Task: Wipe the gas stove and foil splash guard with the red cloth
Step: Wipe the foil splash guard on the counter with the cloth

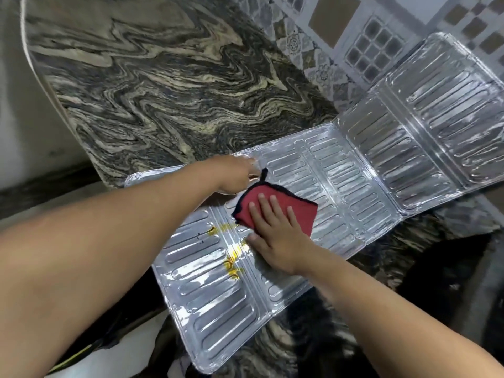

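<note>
The silver foil splash guard (354,170) lies unfolded across the marbled counter, its ribbed panels running from lower left to upper right. Yellow stains (231,257) mark the panel near the middle. The red cloth (300,211), edged in dark stitching, lies flat on the guard. My right hand (275,236) presses down on the cloth with fingers spread. My left hand (234,175) grips the guard's far edge, just left of the cloth, its fingers partly hidden behind the foil. No gas stove is in view.
The dark marbled countertop (163,85) stretches away to the upper left. A patterned tile wall (362,36) stands behind the guard at the upper right. The counter's rounded edge (38,77) runs down the left side.
</note>
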